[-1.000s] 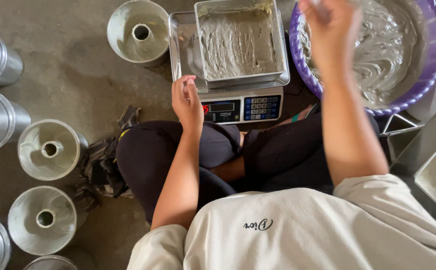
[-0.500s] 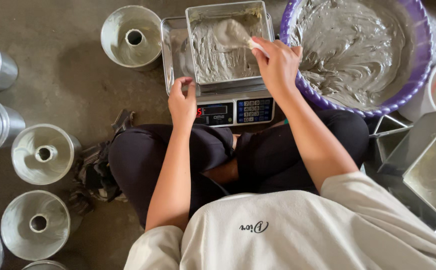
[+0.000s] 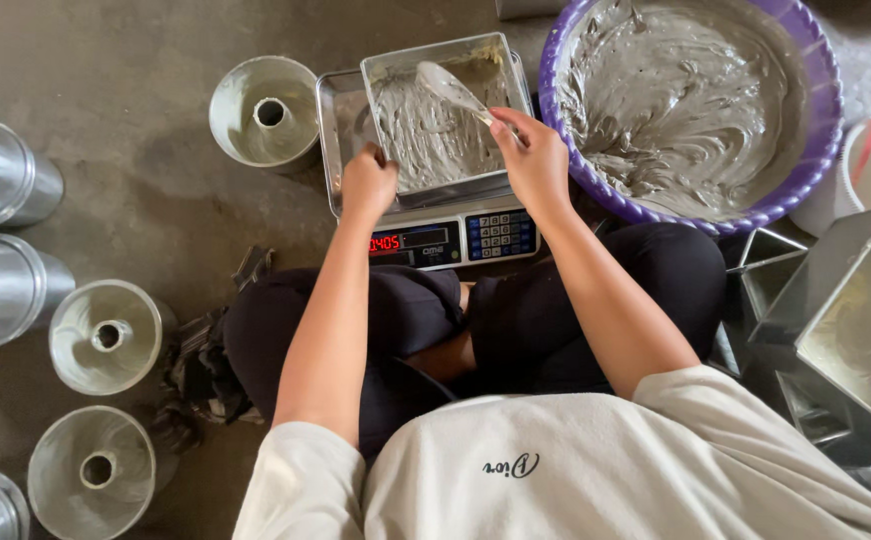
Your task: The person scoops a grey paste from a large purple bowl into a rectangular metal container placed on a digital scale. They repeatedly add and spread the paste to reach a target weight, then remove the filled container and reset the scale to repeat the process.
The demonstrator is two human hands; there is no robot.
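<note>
Bare concrete floor [image 3: 136, 200] surrounds a digital scale [image 3: 451, 238] carrying a square tin [image 3: 426, 140] of grey batter; the left hand [image 3: 368, 185] pinches the tin's near-left rim, while the right hand [image 3: 534, 160] is closed on a spoon [image 3: 448, 88] tilted over the batter. 3 ring moulds [image 3: 264, 112] stand open-side up on the left, a purple basin [image 3: 816, 150] of batter crowds the right, just beside the tin.

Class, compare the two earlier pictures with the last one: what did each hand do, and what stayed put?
The right hand came from over the purple basin to the square pan on the scale, bringing a spoon it now holds over the grey batter. The left hand moved up from the scale's front to grip the pan's edge. Pan, scale, basin and ring moulds stayed put.
</note>
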